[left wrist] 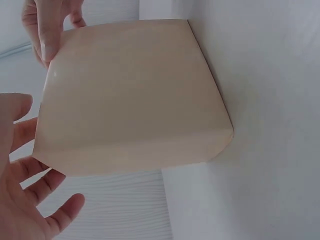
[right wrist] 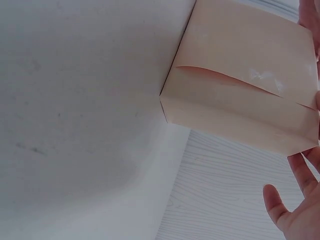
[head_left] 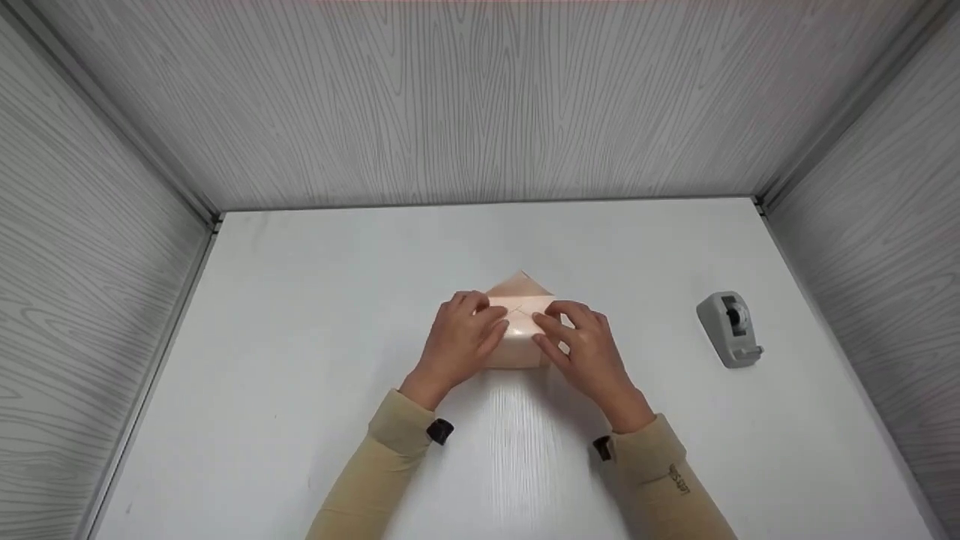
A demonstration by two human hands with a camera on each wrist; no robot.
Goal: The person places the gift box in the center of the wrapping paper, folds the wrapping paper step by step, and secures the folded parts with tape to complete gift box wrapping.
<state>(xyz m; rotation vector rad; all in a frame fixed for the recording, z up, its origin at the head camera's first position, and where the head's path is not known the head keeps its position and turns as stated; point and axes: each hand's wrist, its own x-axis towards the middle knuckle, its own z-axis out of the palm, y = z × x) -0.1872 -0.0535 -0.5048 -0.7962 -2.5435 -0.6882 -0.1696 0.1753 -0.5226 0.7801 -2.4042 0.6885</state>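
A small box point(head_left: 517, 354) wrapped in pale peach paper stands on the white table in front of me. At its far side a pointed paper flap point(head_left: 521, 284) sticks out, and folded edges meet on top. My left hand point(head_left: 459, 341) grips the left top edge, thumb and forefinger on the folds. On the opposite edge, my right hand point(head_left: 589, 351) holds the paper with bent fingers and thumb. The left wrist view shows a smooth side of the box point(left wrist: 130, 90). In the right wrist view, an overlapping paper edge point(right wrist: 225, 77) gapes slightly along another side.
A grey tape dispenser point(head_left: 729, 330) with a roll in it stands on the table to the right. Wood-grain panels point(head_left: 480, 105) enclose the white table point(head_left: 300, 300) at the back and both sides.
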